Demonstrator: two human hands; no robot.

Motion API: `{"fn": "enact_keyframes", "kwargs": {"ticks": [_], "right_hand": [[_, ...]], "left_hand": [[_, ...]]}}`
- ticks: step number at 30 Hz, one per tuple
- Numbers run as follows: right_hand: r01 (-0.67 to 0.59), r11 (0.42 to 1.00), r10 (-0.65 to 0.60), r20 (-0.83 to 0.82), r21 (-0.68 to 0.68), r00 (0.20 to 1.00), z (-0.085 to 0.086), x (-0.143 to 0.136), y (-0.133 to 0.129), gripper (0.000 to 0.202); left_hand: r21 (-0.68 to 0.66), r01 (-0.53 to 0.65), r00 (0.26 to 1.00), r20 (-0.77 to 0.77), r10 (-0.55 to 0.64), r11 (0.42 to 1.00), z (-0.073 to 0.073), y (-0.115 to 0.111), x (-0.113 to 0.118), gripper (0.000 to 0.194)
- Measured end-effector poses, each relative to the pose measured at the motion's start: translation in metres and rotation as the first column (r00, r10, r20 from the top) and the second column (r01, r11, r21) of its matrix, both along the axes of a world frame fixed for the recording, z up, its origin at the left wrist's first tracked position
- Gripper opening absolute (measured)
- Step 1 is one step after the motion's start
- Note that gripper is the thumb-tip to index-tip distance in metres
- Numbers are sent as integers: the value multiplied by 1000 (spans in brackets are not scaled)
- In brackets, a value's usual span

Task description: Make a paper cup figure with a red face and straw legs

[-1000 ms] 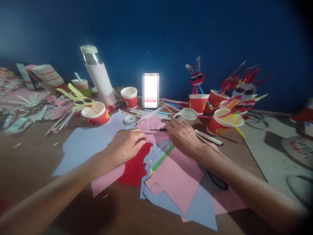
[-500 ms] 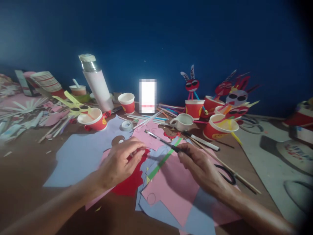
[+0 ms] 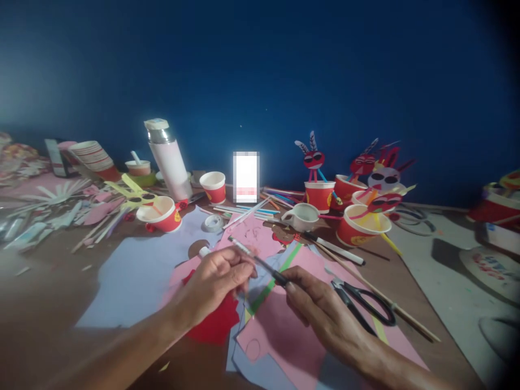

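Observation:
My right hand point(image 3: 312, 303) grips a dark pen point(image 3: 266, 265) by its black end, its clear tip slanting up and left. My left hand point(image 3: 223, 279) has its fingers pinched close to the pen; whatever they hold is too small to make out. Beneath the hands lie pink paper point(image 3: 292, 330), a green strip point(image 3: 260, 299), pale blue paper point(image 3: 125, 281) and red paper point(image 3: 213, 322). Black-handled scissors point(image 3: 361, 303) rest just right of my right hand.
Behind stand a white flask point(image 3: 168, 168), a red paper cup point(image 3: 213, 189) and a white cup point(image 3: 303, 218). Red cups with paper figures point(image 3: 359, 225) stand at the right. A long stick point(image 3: 377, 290) lies at the right; paper scraps point(image 3: 52, 189) cover the left.
The view has tilted upward. My right hand and the pen have moved left, bringing the pen tip over my left fingers. More of the scissors now shows.

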State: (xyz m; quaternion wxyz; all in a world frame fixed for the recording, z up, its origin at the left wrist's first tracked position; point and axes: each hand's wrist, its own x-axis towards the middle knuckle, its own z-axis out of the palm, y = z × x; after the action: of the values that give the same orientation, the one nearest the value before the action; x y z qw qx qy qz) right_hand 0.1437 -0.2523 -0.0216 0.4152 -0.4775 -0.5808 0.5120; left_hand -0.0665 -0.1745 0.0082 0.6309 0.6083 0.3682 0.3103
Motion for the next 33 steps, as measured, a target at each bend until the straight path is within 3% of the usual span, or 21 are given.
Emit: {"fn": "enact_keyframes", "kwargs": {"ticks": [2, 4, 6, 8, 10, 12, 17, 20, 23, 28, 30, 33], "right_hand": [[110, 992, -108, -38, 69, 993, 2, 3, 1, 23], [221, 962, -207, -97, 158, 973, 5, 6, 4, 21], [238, 949, -210, -147, 208, 967, 7, 7, 7, 19], [176, 966, -143, -171, 192, 975, 7, 5, 10, 19], [116, 982, -91, -164, 149, 982, 5, 2, 11, 18], [99, 985, -79, -142, 142, 987, 3, 2, 11, 17], [289, 949, -257, -226, 123, 940, -1, 16, 17, 15], [350, 937, -315, -379, 25, 870, -3, 25, 22, 15], [324, 945, -308, -414, -33, 856, -3, 26, 24, 16], [210, 974, -196, -146, 86, 970, 10, 14, 17, 17], [133, 990, -130, -56, 49, 990, 15, 9, 13, 13], [10, 999, -9, 29, -32, 1000, 17, 5, 10, 20]], "left_hand": [[190, -155, 983, -67, 170, 969, 9, 9, -17, 24], [419, -299, 908, -153, 391, 857, 14, 18, -36, 17], [576, -165, 844, -338, 417, 801, 13, 23, -52, 13], [632, 53, 814, -475, 333, 773, 5, 23, -59, 13], [665, 205, 780, -555, 291, 718, -3, 19, -57, 18], [708, 280, 753, -581, 309, 648, -7, 14, -51, 20], [685, 524, 668, -699, 255, 505, -7, 17, -41, 22], [624, 622, 591, -771, 239, 474, -14, 29, -43, 20], [627, 626, 601, -767, 226, 464, -18, 33, -42, 16], [655, 585, 688, -713, 135, 477, 3, 8, -20, 17], [643, 605, 699, -711, 74, 469, 11, -4, -7, 16], [685, 547, 775, -631, 18, 481, 12, -13, 9, 16]]}}
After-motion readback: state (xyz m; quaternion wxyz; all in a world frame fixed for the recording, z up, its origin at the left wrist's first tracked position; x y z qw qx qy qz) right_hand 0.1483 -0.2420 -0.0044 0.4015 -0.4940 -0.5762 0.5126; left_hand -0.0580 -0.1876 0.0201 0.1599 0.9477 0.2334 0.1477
